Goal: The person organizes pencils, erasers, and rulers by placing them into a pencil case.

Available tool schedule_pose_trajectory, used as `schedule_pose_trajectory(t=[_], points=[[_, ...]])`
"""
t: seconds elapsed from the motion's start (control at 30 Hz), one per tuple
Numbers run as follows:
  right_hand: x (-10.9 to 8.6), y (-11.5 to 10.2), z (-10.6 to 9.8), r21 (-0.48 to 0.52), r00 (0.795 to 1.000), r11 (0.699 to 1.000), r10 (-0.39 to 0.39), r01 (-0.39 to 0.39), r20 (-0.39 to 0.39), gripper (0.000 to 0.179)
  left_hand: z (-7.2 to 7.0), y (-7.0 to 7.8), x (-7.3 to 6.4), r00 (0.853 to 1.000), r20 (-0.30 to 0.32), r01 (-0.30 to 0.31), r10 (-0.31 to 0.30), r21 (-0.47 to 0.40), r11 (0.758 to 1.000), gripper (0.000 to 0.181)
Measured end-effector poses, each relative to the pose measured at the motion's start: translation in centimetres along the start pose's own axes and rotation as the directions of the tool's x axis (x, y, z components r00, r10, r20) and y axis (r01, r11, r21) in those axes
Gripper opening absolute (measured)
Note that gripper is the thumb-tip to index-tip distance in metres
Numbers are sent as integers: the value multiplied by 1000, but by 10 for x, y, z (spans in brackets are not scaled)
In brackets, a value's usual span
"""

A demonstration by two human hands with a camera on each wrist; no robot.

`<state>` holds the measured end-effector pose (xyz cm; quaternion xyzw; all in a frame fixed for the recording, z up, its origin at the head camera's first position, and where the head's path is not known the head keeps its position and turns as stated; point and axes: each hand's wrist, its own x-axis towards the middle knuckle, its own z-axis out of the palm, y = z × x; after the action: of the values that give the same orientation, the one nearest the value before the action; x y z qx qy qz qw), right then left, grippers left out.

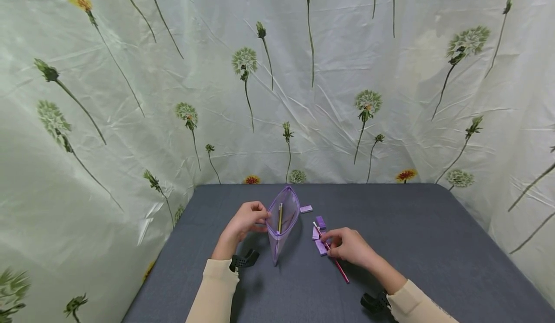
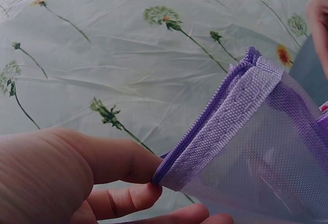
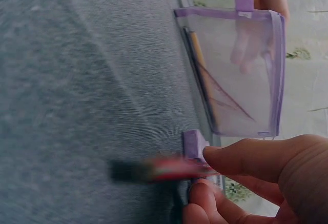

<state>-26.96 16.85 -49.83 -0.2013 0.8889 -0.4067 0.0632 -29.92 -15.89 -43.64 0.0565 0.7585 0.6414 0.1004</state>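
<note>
My left hand [image 1: 250, 219] pinches the zipper edge of a see-through purple mesh zip pouch [image 1: 284, 238], whose mouth gapes upward. Thumb and fingertip close on the purple zipper [image 2: 205, 111] in the left wrist view. Inside the pouch stands a yellow pencil [image 1: 280, 218], with a dark one beside it in the right wrist view. To the pouch's right, my right hand [image 1: 349, 247] pinches a slim red pencil [image 1: 340, 268] partway along its length, just over the tabletop. The pencil's near end is blurred in the right wrist view. Small purple blocks [image 1: 321, 248] lie by the right fingertips.
Another small purple block [image 1: 306, 208] lies just right of the pouch, towards the back. The dark grey table [image 1: 412, 226] ends at a hanging pale cloth [image 1: 329, 111] printed with flowers.
</note>
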Motion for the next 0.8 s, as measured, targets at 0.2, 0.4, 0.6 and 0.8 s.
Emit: schedule_pose_trajectory(t=[0.2, 0.4, 0.6, 0.8], points=[[-2, 4, 5, -11, 1000, 1000, -3, 3, -4, 35, -4, -20, 15, 1000, -26, 8, -8, -4, 1000, 14], [-4, 3, 7, 29, 1000, 1000, 9, -9, -5, 37, -5, -26, 18, 999, -38, 16, -16, -8, 1000, 14], [-5, 2, 8, 48, 999, 998, 31, -30, -9, 37, -6, -25, 16, 999, -35, 20, -21, -7, 1000, 12], [-6, 0, 8, 82, 999, 996, 48, -47, -7, 39, -6, -21, 14, 999, -35, 22, -22, -19, 1000, 12]])
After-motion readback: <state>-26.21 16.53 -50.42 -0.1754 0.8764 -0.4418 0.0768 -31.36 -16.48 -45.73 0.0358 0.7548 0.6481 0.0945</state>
